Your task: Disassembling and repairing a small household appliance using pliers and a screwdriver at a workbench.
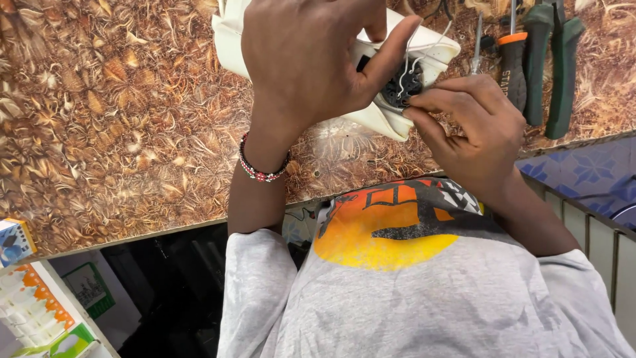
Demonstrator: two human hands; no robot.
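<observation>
My left hand (311, 59) grips a cream plastic appliance housing (387, 116) lying on the brown leaf-patterned tabletop (119, 119), with the thumb across its top. A round black part (401, 86) with thin white wires (424, 48) sits in the housing's opening. My right hand (474, 129) pinches at the lower edge of that black part with thumb and forefinger. A beaded bracelet (262, 169) circles my left wrist.
Beside the housing on the right lie a slim metal screwdriver (477, 43), an orange-and-black-handled screwdriver (512, 63) and green-handled pliers (553, 66). Coloured cartons (33, 298) stand below the table edge at the lower left. A blue patterned surface (583, 172) adjoins on the right.
</observation>
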